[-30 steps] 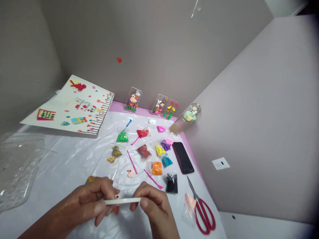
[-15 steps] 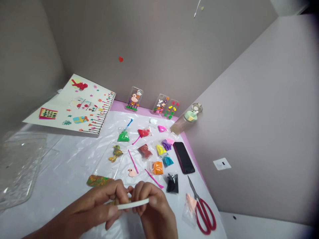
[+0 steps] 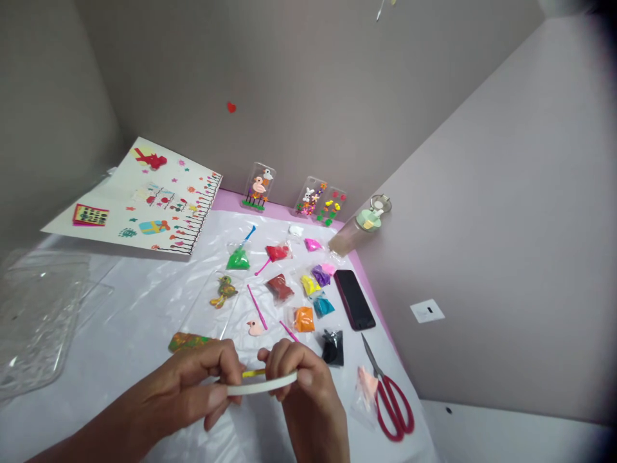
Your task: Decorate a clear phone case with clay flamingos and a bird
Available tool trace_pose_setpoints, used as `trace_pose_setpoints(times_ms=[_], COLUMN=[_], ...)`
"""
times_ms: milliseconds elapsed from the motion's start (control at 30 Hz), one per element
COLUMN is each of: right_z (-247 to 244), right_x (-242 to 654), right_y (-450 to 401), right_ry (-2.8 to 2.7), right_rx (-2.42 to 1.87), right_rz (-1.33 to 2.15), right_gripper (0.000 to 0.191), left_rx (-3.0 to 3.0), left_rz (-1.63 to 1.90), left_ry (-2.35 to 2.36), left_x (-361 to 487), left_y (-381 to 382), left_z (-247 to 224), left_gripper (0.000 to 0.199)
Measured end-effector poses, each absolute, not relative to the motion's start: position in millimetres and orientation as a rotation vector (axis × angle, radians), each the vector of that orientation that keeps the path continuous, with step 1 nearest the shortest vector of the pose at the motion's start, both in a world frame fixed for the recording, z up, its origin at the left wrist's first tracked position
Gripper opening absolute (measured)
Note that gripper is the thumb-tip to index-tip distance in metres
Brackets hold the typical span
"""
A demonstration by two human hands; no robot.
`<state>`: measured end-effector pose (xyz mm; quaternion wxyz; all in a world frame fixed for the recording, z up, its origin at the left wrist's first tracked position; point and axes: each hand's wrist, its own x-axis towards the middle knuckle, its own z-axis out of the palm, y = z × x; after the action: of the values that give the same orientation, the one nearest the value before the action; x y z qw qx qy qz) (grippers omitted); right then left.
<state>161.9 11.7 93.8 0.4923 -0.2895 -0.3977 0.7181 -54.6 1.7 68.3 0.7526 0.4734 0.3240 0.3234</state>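
Observation:
A thin off-white strip (image 3: pixel 263 386), slightly bowed, stretches between my two hands low in the view. My left hand (image 3: pixel 193 386) pinches its left end between thumb and fingers. At the right end, my right hand (image 3: pixel 299 379) has its thumb and curled fingers closed on it. Behind the strip a narrow yellow piece (image 3: pixel 253 373) shows between the hands; whether it joins the strip I cannot tell. Just beyond lie a mottled green-orange clay slab (image 3: pixel 190 341), a clay bird (image 3: pixel 223 292) on a clear sheet, a pale pink clay duck (image 3: pixel 254 328) and a pink modelling tool (image 3: pixel 257 307).
Several bags of coloured clay, such as the orange one (image 3: pixel 303 319) and the black one (image 3: pixel 332 348), lie ahead. To the right are a phone (image 3: pixel 355 299), red-handled scissors (image 3: pixel 393 402) and a bottle (image 3: pixel 354 231). Decorated clear cases (image 3: pixel 259 186) lean against the wall; a decorated board (image 3: pixel 168 193) stands left.
My right hand has shifted slightly right, widening the gap between my hands. More of the white strip and the yellow piece now shows. The scene sits a little higher in view.

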Motion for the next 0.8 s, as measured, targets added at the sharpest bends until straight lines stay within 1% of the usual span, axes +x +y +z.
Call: trace_pose_setpoints(times_ms=[167,400,467,567,633,733,800], right_z=[97,102,103,104,103,102,100], right_x=[158,160,160,160,161,164,165], right_y=[8,4,2,1,1,0,-2], right_ry=[-0.987,-1.077,-1.078,-1.133,-1.192,-1.291,-1.381], right_rx=[-0.711,-0.796,-0.818,-0.838,-0.851,-0.895,-0.925], right_rz=[1.726,1.704,1.705,1.689,1.650,1.528,1.388], right_gripper=[0.025,0.034,0.036,0.038,0.041,0.043,0.043], left_rx=[1.068,0.998,0.997,1.086,1.130,1.096,1.087], left_rz=[0.672,0.705,0.686,0.729,0.777,0.875,0.967], left_ry=[0.742,0.754,0.758,0.780,0.821,1.001,1.168], left_x=[-54,-52,-53,-52,-49,-45,-44], left_y=[1,-2,-1,-1,-1,-5,-8], left_z=[71,74,72,73,76,81,79], left_gripper=[0.028,0.028,0.029,0.037,0.042,0.038,0.036])
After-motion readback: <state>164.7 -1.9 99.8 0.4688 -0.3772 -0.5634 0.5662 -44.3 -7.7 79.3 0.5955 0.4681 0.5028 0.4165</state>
